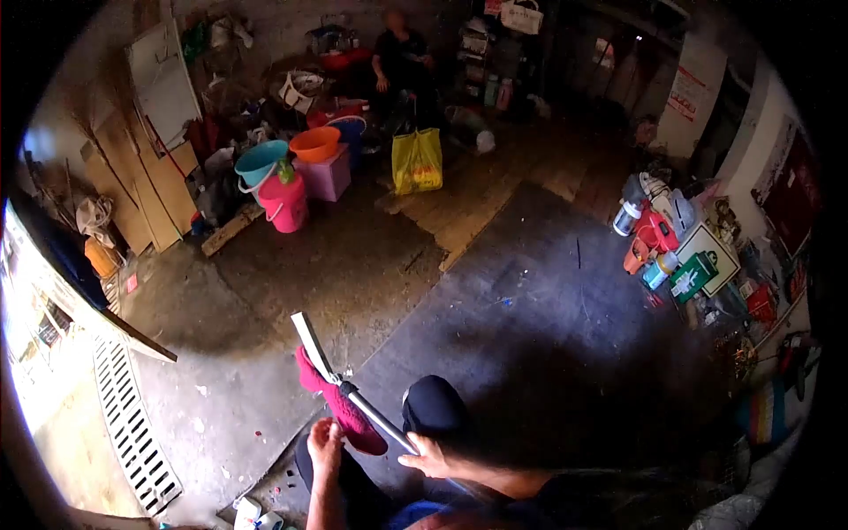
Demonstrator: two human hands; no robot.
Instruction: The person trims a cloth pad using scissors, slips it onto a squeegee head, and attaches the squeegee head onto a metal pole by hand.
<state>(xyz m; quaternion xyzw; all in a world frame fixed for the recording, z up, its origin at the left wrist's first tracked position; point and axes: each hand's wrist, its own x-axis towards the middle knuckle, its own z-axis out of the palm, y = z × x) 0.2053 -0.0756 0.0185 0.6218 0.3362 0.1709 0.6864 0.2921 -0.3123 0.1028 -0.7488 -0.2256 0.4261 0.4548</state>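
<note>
My right hand [430, 458] is closed around the silver pole of a mop [380, 415], which slants up to the left across my knees. At its far end is a narrow white mop head [307, 337], joined by a dark hinge. A bright pink, nubby mop pad [352, 426] hangs along the head and below the pole. Beside the pad's lower left edge is my left hand [325, 446], its fingers curled in a pinch. Whatever they hold, if anything, is too small to make out.
Pink [284, 208], teal and orange tubs stand at the back left, near a yellow bag [417, 163]. Another person [397, 57] sits behind them. Bottles and a green box [694, 276] crowd the right wall. A slotted drain cover [132, 424] runs along the left.
</note>
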